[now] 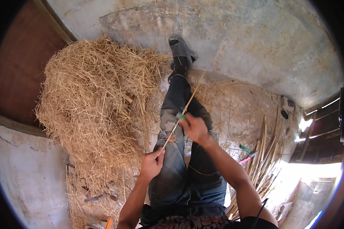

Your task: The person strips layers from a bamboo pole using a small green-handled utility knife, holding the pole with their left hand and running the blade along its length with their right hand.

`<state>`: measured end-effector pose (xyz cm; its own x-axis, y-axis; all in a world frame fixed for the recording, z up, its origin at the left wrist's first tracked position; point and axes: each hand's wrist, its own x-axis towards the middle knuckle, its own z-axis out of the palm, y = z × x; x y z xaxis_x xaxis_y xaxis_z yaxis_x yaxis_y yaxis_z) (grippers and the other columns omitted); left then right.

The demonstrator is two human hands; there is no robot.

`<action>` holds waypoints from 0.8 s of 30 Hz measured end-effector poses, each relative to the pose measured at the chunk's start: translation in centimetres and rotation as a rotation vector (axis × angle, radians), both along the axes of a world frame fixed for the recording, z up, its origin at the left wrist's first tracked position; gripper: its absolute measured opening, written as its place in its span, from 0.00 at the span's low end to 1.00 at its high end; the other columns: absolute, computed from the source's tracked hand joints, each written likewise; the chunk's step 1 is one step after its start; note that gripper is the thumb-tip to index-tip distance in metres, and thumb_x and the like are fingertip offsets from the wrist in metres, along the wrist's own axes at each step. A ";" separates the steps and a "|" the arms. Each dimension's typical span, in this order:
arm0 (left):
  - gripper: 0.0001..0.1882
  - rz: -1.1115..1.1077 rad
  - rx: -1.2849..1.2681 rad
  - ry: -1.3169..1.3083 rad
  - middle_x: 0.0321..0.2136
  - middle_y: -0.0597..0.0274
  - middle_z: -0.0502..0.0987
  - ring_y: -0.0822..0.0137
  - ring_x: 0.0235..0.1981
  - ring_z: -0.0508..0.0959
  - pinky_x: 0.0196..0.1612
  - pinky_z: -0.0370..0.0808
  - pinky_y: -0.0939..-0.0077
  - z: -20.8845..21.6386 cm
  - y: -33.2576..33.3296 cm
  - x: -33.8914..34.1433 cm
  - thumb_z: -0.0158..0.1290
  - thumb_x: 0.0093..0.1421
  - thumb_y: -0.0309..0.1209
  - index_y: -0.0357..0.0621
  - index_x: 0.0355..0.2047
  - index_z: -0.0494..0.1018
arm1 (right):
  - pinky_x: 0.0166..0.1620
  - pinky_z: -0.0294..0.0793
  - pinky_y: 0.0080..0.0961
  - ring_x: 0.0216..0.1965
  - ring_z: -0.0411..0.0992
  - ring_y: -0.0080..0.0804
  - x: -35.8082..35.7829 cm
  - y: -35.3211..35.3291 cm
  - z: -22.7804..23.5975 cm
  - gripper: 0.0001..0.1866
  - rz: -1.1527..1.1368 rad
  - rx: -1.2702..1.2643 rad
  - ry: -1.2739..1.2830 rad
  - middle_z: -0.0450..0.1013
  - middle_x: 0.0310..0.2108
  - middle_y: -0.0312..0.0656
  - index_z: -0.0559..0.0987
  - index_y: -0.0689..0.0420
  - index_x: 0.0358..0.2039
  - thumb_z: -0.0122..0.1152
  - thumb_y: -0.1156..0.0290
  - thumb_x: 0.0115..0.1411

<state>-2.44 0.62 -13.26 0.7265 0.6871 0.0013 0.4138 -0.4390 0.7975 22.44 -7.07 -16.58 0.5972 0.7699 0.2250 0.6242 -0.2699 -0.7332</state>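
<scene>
A thin, pale stick (191, 96), which looks like a split bamboo strip, slants across my outstretched legs (172, 156). My left hand (152, 164) pinches its near end between thumb and fingers, above my left thigh. Farther up the stick, over the knees, my right hand (196, 129) is closed around a small green tool (182, 116). A pale, blurred part of that tool lies against the stick; whether it is a blade I cannot make out. The far tip of the stick reaches past the shins and is smeared by motion.
A big heap of dry straw (91, 91) lies to my left. On the right are a bundle of bamboo strips (265, 152), a green-handled tool (245, 148) and a pink-handled one (245, 160). A concrete wall (256, 34) stands ahead, beyond my sandal (178, 49).
</scene>
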 end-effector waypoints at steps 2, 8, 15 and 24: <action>0.09 0.004 0.033 -0.183 0.21 0.45 0.78 0.68 0.15 0.75 0.21 0.69 0.72 -1.9 0.6 -0.4 0.60 0.63 0.25 0.33 0.41 0.82 | 0.32 0.73 0.52 0.29 0.75 0.63 0.7 0.1 -1.5 0.17 0.088 -0.048 -0.181 0.75 0.24 0.58 0.78 0.56 0.35 0.57 0.53 0.67; 0.10 0.032 -0.068 -0.220 0.16 0.51 0.75 0.76 0.13 0.67 0.19 0.64 0.76 -2.6 0.3 -1.3 0.61 0.63 0.27 0.33 0.41 0.82 | 0.30 0.72 0.49 0.26 0.74 0.63 10.4 -1.5 2.0 0.23 -0.265 0.014 -0.046 0.75 0.22 0.58 0.79 0.60 0.36 0.53 0.50 0.69; 0.09 0.042 -0.016 -0.138 0.16 0.51 0.76 0.76 0.13 0.67 0.18 0.64 0.75 -0.9 0.3 1.5 0.60 0.63 0.27 0.34 0.41 0.82 | 0.30 0.73 0.52 0.28 0.75 0.64 2.2 -1.9 4.0 0.22 0.082 -0.121 -0.004 0.74 0.21 0.58 0.76 0.58 0.36 0.53 0.49 0.69; 0.09 0.021 -0.063 -0.123 0.19 0.50 0.79 0.77 0.16 0.72 0.21 0.68 0.77 -1.7 0.6 0.6 0.59 0.64 0.25 0.32 0.41 0.82 | 0.32 0.75 0.53 0.30 0.77 0.63 2.3 -0.2 2.1 0.23 0.128 -0.222 -0.133 0.76 0.24 0.59 0.76 0.59 0.36 0.53 0.49 0.69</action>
